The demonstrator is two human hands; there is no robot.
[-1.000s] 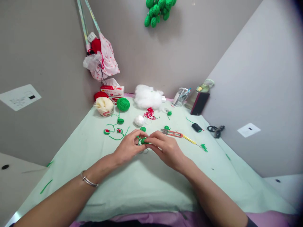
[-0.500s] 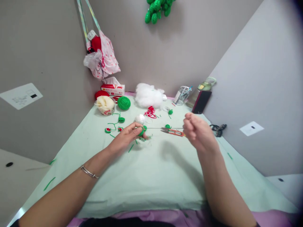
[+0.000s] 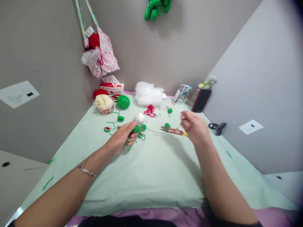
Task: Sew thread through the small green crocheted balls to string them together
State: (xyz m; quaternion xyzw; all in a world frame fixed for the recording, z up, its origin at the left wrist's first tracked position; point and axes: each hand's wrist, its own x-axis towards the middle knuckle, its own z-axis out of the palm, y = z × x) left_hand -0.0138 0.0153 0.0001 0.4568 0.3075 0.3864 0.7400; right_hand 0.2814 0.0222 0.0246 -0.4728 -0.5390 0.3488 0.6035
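My left hand (image 3: pixel 123 136) is closed around a small green crocheted piece (image 3: pixel 136 128), with green yarn ends dangling below the fingers. A second small green ball (image 3: pixel 143 127) sits against it. From there a thin dark thread (image 3: pixel 155 131) sags to the right, past the thread snips (image 3: pixel 174 130) with orange handles lying on the table. My right hand (image 3: pixel 193 126) is raised beyond the snips, fingers pinched together on the thread's far end; whether a needle is in them is too small to tell. A white ball of thread (image 3: pixel 139 118) stands just behind my left hand.
Behind are white stuffing (image 3: pixel 148 94), a green yarn ball (image 3: pixel 123 102), tangled red yarn (image 3: pixel 150 111), a tissue box (image 3: pixel 112 88) and a clear cup (image 3: pixel 182 94). A phone (image 3: pixel 201 100) leans at the right, near a black hair clip (image 3: pixel 220 128). Yarn scraps dot the cloth.
The thread was taut between my hands and now hangs slack. My left hand has turned and shifted slightly left, showing more of the green piece. My right hand has moved slightly left and up.
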